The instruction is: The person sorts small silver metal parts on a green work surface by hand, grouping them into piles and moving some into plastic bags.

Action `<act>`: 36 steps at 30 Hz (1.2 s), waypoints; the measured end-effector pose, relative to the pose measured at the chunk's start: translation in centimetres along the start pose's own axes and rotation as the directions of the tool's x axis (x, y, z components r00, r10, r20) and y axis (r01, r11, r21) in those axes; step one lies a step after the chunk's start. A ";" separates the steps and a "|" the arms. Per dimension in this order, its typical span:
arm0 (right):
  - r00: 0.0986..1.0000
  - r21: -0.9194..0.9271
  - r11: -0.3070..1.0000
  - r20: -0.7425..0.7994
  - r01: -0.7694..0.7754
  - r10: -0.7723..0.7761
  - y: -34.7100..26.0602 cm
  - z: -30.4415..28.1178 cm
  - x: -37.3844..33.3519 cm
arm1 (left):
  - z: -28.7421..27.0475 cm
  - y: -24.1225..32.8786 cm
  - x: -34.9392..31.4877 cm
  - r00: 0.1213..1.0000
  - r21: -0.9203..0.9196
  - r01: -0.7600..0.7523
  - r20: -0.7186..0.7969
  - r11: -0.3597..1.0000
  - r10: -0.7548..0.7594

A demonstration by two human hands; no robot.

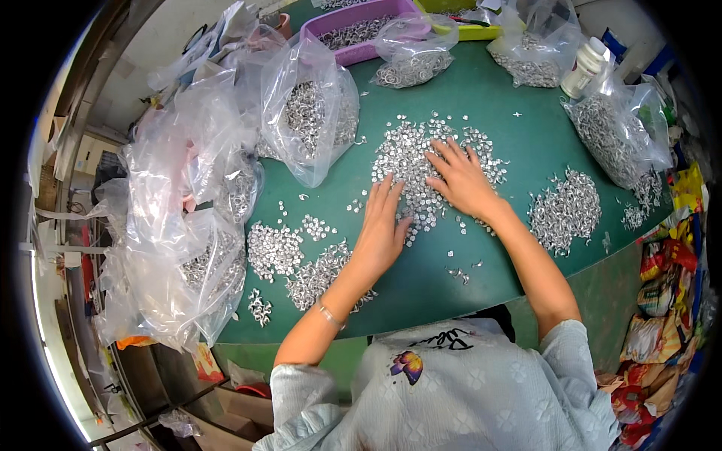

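Observation:
A broad spread of small silvery metal pieces (410, 158) lies on the green tabletop (421, 293) in front of me. My left hand (381, 229) rests flat at the near left edge of this spread, fingers stretched out and pointing away. On its right part lies my right hand (462, 180), fingers spread over the pieces. Neither hand holds anything that shows. Under my left forearm is a heap of curved metal pieces (316, 279), partly hidden by the arm. Beside it sits a smaller heap of flat-looking pieces (274, 249). Right of my right forearm is another heap (565, 212).
Clear plastic bags of metal pieces (307, 113) crowd the left side. More bags (414, 68) stand at the back, near a purple basin (361, 51) and a yellow-green tray (474, 31). A white bottle (583, 69) and a filled bag (613, 131) are at the right.

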State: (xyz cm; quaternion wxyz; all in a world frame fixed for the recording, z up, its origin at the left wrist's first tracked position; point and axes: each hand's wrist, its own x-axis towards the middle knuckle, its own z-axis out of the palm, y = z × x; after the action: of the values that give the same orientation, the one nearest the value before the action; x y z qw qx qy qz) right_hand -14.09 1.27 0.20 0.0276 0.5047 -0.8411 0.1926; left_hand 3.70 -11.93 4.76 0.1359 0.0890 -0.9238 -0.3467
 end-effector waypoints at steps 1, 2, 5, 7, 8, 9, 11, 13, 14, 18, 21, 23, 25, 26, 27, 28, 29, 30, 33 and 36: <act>0.998 0.029 0.999 0.044 0.034 -0.035 -0.6 -0.6 -0.9 | 1.1 -1.1 0.8 0.999 0.058 0.017 -0.034 0.998 -0.015; 0.994 0.061 0.996 0.086 0.066 -0.071 -1.1 -1.3 -1.8 | 1.8 -2.2 2.0 0.997 0.115 0.036 -0.067 0.993 -0.029; 0.965 0.170 0.968 0.152 0.187 -0.213 -1.7 -3.1 -5.1 | 3.6 -4.1 4.9 0.997 0.258 0.080 -0.038 0.963 -0.073; 0.946 0.248 0.944 0.185 0.216 -0.265 -1.5 -4.2 -6.6 | 5.0 -3.7 5.6 0.997 0.330 0.071 -0.036 0.941 -0.062; 0.940 0.296 0.930 0.193 0.217 -0.280 -1.3 -4.8 -7.2 | 5.0 -3.5 5.1 0.999 0.327 0.038 -0.014 0.944 -0.035; 0.935 0.342 0.915 0.197 0.215 -0.293 -1.0 -5.2 -7.6 | 4.9 -3.0 4.6 1.000 0.324 0.000 0.010 0.946 -0.003; 0.985 0.432 0.901 0.128 0.047 -0.113 0.6 -5.2 -7.7 | 5.1 -1.9 3.2 0.997 0.313 -0.066 0.060 0.947 0.050; 0.999 0.390 0.921 -0.034 -0.011 0.026 1.6 -4.6 -6.5 | 5.3 -0.7 1.3 0.990 0.253 -0.120 0.102 0.960 0.097; 0.995 0.355 0.935 -0.085 -0.013 0.047 1.7 -4.2 -5.3 | 5.4 -0.2 0.4 0.986 0.222 -0.142 0.121 0.965 0.117; 0.995 0.213 0.975 -0.089 0.069 -0.051 -0.1 -3.2 -2.1 | 5.4 1.3 -1.7 0.981 0.296 -0.164 0.150 0.941 0.124; 0.987 0.136 0.981 0.059 0.138 -0.147 -1.3 -2.9 -4.1 | 4.3 1.3 -2.1 0.995 0.296 -0.036 0.098 0.955 0.008; 0.983 0.151 0.977 0.085 0.148 -0.162 -0.5 -3.8 -5.7 | 4.0 0.6 -2.0 0.994 0.314 0.061 0.063 0.947 -0.085; 0.987 0.203 0.966 -0.018 0.158 -0.158 0.2 -4.6 -6.7 | 3.7 0.2 -1.8 0.997 0.234 0.075 -0.004 0.969 -0.076; 0.993 0.251 0.961 -0.038 0.117 -0.110 0.7 -4.7 -7.0 | 3.6 0.1 -1.5 0.997 0.193 0.078 -0.037 0.978 -0.073; 0.996 0.297 0.952 -0.062 0.074 -0.058 1.3 -4.9 -7.2 | 3.4 0.3 -0.8 0.994 0.250 0.070 -0.101 0.966 -0.046; 0.996 0.342 0.939 -0.084 0.033 -0.004 1.5 -5.1 -7.3 | 3.3 0.5 -0.5 0.992 0.249 0.083 -0.112 0.965 -0.056; 0.988 0.336 0.942 -0.150 0.016 0.036 1.5 -5.5 -7.4 | 3.3 0.8 -0.3 0.990 0.248 0.095 -0.124 0.964 -0.066; 0.982 0.354 0.935 -0.163 -0.027 0.091 1.5 -5.6 -7.5 | 3.2 1.1 -0.2 0.987 0.249 0.114 -0.142 0.962 -0.081; 0.949 0.407 0.896 -0.170 -0.178 0.266 1.1 -6.0 -7.8 | 4.3 1.7 -0.4 0.996 0.221 0.063 -0.082 0.973 -0.046; 0.967 0.264 0.946 -0.117 -0.187 0.224 -0.1 -6.4 -8.4 | 5.1 1.1 -0.7 0.996 0.302 0.044 -0.082 0.952 -0.020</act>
State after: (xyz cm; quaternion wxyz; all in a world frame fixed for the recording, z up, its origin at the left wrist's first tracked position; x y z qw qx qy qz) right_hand -10.83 10.52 4.13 0.0046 0.3979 -0.8538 0.3357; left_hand 2.72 -7.78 1.70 0.1507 0.1372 -0.9585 -0.1992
